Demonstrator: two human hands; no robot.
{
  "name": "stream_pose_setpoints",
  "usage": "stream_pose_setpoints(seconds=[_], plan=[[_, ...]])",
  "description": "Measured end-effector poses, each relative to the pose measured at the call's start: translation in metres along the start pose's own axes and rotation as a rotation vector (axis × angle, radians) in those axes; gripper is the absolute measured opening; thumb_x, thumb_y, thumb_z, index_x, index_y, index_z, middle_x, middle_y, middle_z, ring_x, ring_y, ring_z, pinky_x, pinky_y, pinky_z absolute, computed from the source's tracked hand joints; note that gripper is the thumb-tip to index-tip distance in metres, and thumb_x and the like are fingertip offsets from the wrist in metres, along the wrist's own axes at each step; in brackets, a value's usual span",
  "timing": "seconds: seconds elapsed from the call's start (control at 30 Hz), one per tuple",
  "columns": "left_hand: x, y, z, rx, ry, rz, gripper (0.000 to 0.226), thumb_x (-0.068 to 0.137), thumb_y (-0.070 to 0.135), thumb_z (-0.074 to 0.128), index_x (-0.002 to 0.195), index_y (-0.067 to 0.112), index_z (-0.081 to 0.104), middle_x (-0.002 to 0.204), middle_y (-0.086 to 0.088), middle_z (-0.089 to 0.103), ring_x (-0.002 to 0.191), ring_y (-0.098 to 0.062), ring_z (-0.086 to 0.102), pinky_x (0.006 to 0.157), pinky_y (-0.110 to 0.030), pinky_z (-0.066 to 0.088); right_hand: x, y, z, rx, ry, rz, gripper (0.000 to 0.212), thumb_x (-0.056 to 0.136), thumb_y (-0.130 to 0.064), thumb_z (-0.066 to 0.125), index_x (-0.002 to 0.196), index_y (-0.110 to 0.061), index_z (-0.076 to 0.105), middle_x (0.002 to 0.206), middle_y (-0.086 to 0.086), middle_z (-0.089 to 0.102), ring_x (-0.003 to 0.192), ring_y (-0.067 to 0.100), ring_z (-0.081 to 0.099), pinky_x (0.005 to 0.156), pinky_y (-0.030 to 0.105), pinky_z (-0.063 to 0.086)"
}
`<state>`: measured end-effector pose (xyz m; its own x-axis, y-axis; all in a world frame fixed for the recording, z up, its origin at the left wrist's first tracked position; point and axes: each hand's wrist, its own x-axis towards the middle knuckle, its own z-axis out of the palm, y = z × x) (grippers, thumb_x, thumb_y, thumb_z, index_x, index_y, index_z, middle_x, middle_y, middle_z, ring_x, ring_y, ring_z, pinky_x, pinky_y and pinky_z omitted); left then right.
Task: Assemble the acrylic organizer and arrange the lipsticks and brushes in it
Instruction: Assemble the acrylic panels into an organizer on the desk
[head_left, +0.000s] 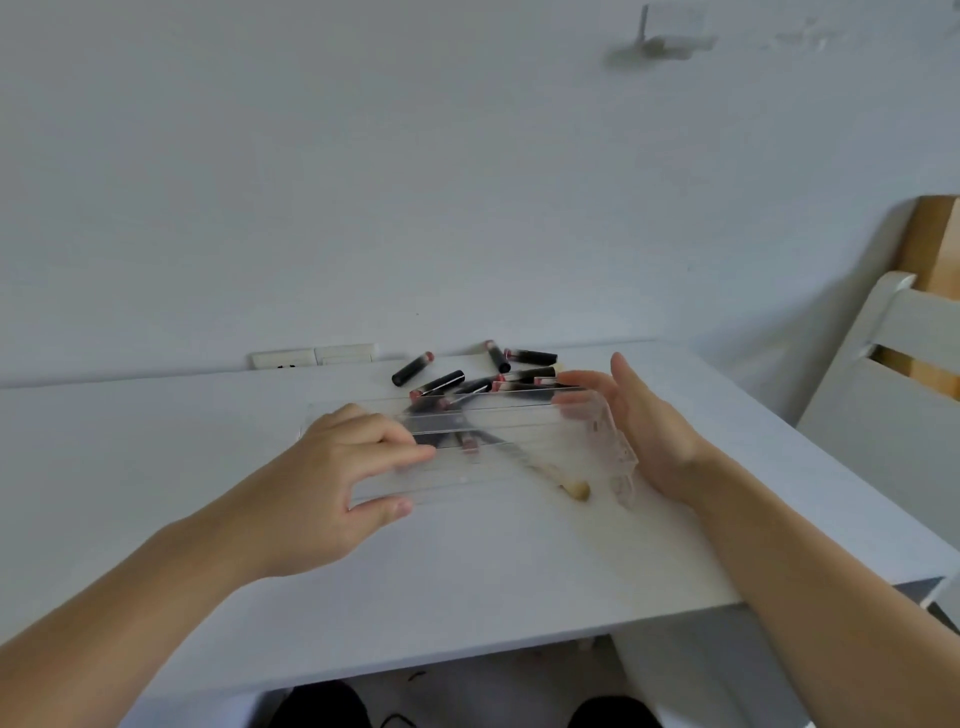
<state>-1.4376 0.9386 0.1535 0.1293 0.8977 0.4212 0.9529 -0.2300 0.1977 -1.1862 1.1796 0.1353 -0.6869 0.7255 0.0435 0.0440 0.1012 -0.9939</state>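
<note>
1. Hands on the clear acrylic organizer (498, 447) now, and we see it lying near the middle of the white table (156, 441), its stacked see-through panels running left to right.
2. Our left hand (343, 467) grips the left end of the organizer, fingers curled over the top edge and thumb tucked under the near edge.
3. Our right hand (639, 431) stands on edge against the organizer's right end, palm facing left, fingers straight and pressed to the clear end piece.
4. Lipsticks (467, 379) lie scattered on the table just beyond the organizer, dark tubes with pinkish ends, pointing every which way; one dark tube (413, 369) sits off to the left of the bunch.
5. Through the acrylic we make out a long slender brush (574, 490), its pale tip poking out at the near right side of the organizer; whether it lies under the panels or between them, we cannot tell.
6. Far side: a white wall with a socket plate (311, 357) right at table height.
7. Right of the table stands a white chair (883, 389), a wooden board (930, 244) leaning behind it.
</note>
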Motion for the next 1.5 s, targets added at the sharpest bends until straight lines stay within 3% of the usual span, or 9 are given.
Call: stream_pose_setpoints(seconds=[0.17, 0.33, 0.63, 0.9, 1.1, 1.23, 1.33, 1.4, 1.5], plan=[[0.000, -0.005, 0.009, 0.022, -0.005, 0.009, 0.043, 0.090, 0.033, 0.073, 0.133, 0.029, 0.065, 0.121, 0.020, 0.052, 0.115, 0.001, 0.041, 0.104, -0.018, 0.028, -0.003, 0.000, 0.003, -0.089, 0.019, -0.026, 0.062, 0.091, -0.073, 0.026, 0.123, -0.039, 0.067, 0.122, -0.005, 0.072, 0.119, 0.008, 0.063, 0.117, 0.043, 0.031], [-0.004, -0.003, 0.014, 0.059, -0.009, 0.009, 0.044, 0.089, 0.026, 0.075, 0.132, 0.027, 0.066, 0.125, 0.017, 0.050, 0.107, -0.007, 0.043, 0.100, -0.031, 0.036, -0.006, -0.001, 0.006, -0.163, 0.050, -0.044, 0.052, 0.097, -0.069, 0.024, 0.115, -0.048, 0.069, 0.121, -0.007, 0.072, 0.117, 0.009, 0.064, 0.117, 0.047, 0.032], [-0.002, -0.001, 0.014, 0.012, 0.062, -0.082, 0.055, 0.092, 0.060, 0.048, 0.142, 0.037, 0.051, 0.141, 0.026, 0.041, 0.132, -0.001, 0.036, 0.109, -0.024, 0.025, -0.006, 0.001, 0.008, -0.201, 0.071, -0.060, 0.049, 0.104, -0.059, 0.027, 0.124, -0.036, 0.065, 0.123, -0.004, 0.070, 0.113, 0.005, 0.066, 0.104, 0.030, 0.040], [-0.009, -0.019, 0.014, -0.067, 0.235, -0.574, 0.053, 0.100, 0.035, 0.054, 0.150, 0.024, 0.040, 0.159, 0.005, 0.034, 0.146, -0.016, 0.026, 0.119, -0.040, 0.022, -0.005, 0.009, 0.012, -0.268, 0.095, -0.117, 0.044, 0.081, -0.076, 0.045, 0.113, -0.052, 0.064, 0.113, -0.013, 0.072, 0.110, 0.002, 0.065, 0.100, 0.027, 0.043], [-0.024, -0.031, 0.014, -0.475, 0.145, -0.791, 0.065, 0.102, 0.038, 0.049, 0.157, 0.046, 0.015, 0.161, 0.020, 0.024, 0.133, 0.012, 0.020, 0.106, -0.023, 0.022, -0.008, 0.005, 0.014, -0.298, 0.101, -0.104, 0.038, 0.092, -0.068, 0.045, 0.122, -0.051, 0.061, 0.118, -0.017, 0.069, 0.111, -0.002, 0.063, 0.093, 0.019, 0.042], [-0.036, -0.037, 0.011, -0.551, 0.112, -0.792, 0.065, 0.103, 0.026, 0.044, 0.154, 0.054, 0.016, 0.153, 0.033, 0.023, 0.129, 0.021, 0.023, 0.106, -0.020, 0.022, -0.015, 0.000, 0.013, -0.335, 0.155, -0.131, 0.044, 0.099, -0.060, 0.041, 0.141, -0.048, 0.048, 0.132, -0.024, 0.058, 0.110, -0.025, 0.050, 0.093, 0.011, 0.035], [-0.042, -0.037, 0.008, -0.516, 0.061, -0.717, 0.074, 0.101, 0.016, 0.042, 0.129, 0.083, 0.025, 0.132, 0.058, 0.037, 0.111, 0.041, 0.031, 0.099, -0.020, 0.035, -0.027, 0.002, 0.003, -0.378, 0.141, -0.100, 0.053, 0.094, -0.066, 0.049, 0.144, -0.055, 0.037, 0.129, -0.030, 0.056, 0.114, -0.020, 0.048, 0.098, 0.017, 0.032], [-0.042, -0.037, 0.008, -0.468, 0.018, -0.705, 0.076, 0.099, 0.018, 0.044, 0.120, 0.088, 0.023, 0.116, 0.066, 0.037, 0.108, 0.039, 0.036, 0.093, -0.016, 0.034, -0.038, 0.007, -0.004, -0.396, 0.058, -0.063, 0.064, 0.091, -0.057, 0.063, 0.147, -0.053, 0.032, 0.119, -0.036, 0.062, 0.109, -0.016, 0.057, 0.092, 0.017, 0.037], [-0.043, -0.041, 0.013, -0.459, -0.004, -0.696, 0.076, 0.085, 0.041, 0.041, 0.151, 0.061, 0.009, 0.131, 0.061, 0.017, 0.133, 0.016, 0.031, 0.103, -0.020, 0.027, -0.048, 0.008, -0.007, -0.532, -0.035, -0.038, 0.076, 0.086, -0.028, 0.067, 0.140, -0.065, 0.031, 0.119, -0.036, 0.063, 0.106, -0.010, 0.063, 0.081, 0.017, 0.046]])
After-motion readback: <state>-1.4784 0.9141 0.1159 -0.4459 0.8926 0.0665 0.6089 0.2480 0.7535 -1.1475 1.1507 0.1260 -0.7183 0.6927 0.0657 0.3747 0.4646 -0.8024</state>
